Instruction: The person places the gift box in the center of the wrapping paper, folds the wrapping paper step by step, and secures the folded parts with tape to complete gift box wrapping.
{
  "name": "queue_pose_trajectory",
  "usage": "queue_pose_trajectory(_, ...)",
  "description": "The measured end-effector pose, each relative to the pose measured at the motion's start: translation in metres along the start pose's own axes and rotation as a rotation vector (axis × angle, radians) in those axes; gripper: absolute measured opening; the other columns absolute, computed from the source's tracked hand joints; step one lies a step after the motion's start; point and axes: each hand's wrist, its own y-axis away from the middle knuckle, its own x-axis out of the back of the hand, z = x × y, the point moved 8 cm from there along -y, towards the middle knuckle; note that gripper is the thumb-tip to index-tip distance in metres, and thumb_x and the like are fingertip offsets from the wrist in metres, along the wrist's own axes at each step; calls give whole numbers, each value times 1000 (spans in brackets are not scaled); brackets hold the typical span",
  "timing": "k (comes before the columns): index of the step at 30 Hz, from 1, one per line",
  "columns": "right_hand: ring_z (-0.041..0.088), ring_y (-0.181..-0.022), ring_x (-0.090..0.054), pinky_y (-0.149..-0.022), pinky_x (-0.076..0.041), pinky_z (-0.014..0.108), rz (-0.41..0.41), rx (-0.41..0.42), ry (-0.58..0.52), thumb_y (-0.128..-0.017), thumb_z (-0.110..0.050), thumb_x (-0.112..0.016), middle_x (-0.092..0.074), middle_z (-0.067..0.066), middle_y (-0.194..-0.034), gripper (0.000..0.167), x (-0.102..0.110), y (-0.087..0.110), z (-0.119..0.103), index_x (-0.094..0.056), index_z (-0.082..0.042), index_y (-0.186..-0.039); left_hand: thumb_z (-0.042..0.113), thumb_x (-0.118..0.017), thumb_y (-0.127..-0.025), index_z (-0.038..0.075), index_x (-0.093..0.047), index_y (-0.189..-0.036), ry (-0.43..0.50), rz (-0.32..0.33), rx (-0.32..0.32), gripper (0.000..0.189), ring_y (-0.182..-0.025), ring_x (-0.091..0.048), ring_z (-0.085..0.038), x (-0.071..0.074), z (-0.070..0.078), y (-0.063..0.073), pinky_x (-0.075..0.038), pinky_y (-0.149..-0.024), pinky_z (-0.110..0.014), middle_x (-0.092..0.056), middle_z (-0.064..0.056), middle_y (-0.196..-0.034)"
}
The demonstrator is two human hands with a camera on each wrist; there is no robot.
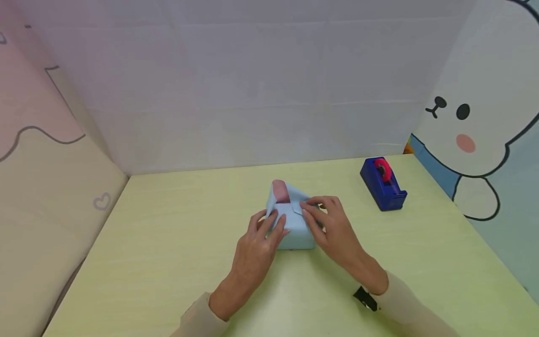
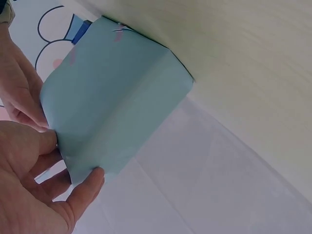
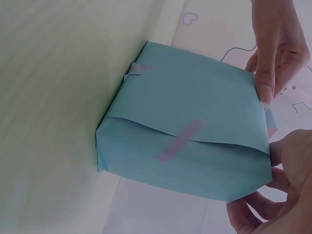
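A box wrapped in light blue paper (image 1: 294, 236) stands on the table, with paper flaps raised at its upper end. A rounded pink patch (image 1: 280, 192) shows between those flaps. My left hand (image 1: 254, 248) holds the box from the left, its fingers bent over the upper left edge. The right hand (image 1: 337, 231) pinches a folded flap of the blue paper at the upper right. A strip of pink tape (image 3: 181, 141) crosses a paper seam on the box's side in the right wrist view. The fingers partly hide the folded end.
A dark blue tape dispenser (image 1: 384, 187) with a red roll stands at the back right of the pale yellow table (image 1: 181, 243). A small black piece (image 1: 365, 298) shows beside the right sleeve. A pale sheet (image 1: 252, 93) rises behind the table, with printed panels at both sides.
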Motion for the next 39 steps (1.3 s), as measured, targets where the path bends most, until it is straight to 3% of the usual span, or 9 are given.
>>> queue_pose_trajectory(4,31,-103,-56,-82,-52,40,-2,-22,-44,-88,1,-75,-66,14,-112,23,1,-2,4,-77,0,-111,29,-51,-110,3,-77,-113,-3,2,-9,37,-106,-66,-36,1,1,0,-61,-68,-32,-74,-16,-113)
queue_pose_trajectory(10,30,-106,-55,-83,-48,37,-7,-23,-107,-90,0,-74,-66,12,-115,22,2,-1,8,-78,-3,-112,30,-50,-110,3,-77,-113,-12,5,-19,39,-104,-66,-36,2,1,-3,-61,-69,-34,-74,-16,-112)
queue_pose_trajectory(15,33,-123,-50,-99,-45,44,-115,22,-86,-104,-22,-64,-61,13,-131,32,-2,10,7,-70,-4,-130,31,-48,-111,3,-77,-113,-7,-7,-10,41,-105,-66,-36,1,0,-3,-62,-67,-34,-74,-16,-113)
queue_pose_trajectory(19,31,-140,-40,-117,-33,32,-220,-19,-116,-106,-27,-60,-52,10,-148,47,-5,22,11,-53,-3,-146,31,-48,-111,4,-77,-114,3,-14,-1,40,-106,-65,-36,0,0,-2,-62,-67,-34,-74,-16,-114)
queue_pose_trajectory(23,29,-146,-37,-121,-23,23,-248,-8,-129,-106,-29,-59,-48,11,-154,51,-3,28,12,-50,-3,-149,30,-49,-111,4,-78,-114,-1,-25,6,39,-107,-65,-36,0,-1,-1,-62,-69,-33,-74,-15,-115)
queue_pose_trajectory(30,36,-142,-40,-124,-20,31,-244,175,25,-112,-41,-37,-49,17,-152,58,-2,29,1,-50,2,-149,28,-50,-110,4,-78,-114,0,-29,-12,37,-106,-65,-35,0,0,-2,-61,-69,-32,-74,-15,-113)
queue_pose_trajectory(35,35,-136,-44,-116,-33,45,-259,197,130,-112,-47,-34,-51,13,-148,60,-4,26,0,-51,-5,-150,28,-48,-111,3,-78,-114,-8,-11,-20,39,-106,-65,-36,2,0,-3,-61,-68,-32,-74,-15,-113)
queue_pose_trajectory(39,35,-132,-46,-107,-38,54,-251,196,144,-110,-51,-34,-53,13,-144,61,-4,23,0,-55,-8,-148,29,-49,-111,3,-77,-113,-12,-2,-31,39,-105,-65,-36,1,1,-4,-62,-71,-33,-74,-15,-112)
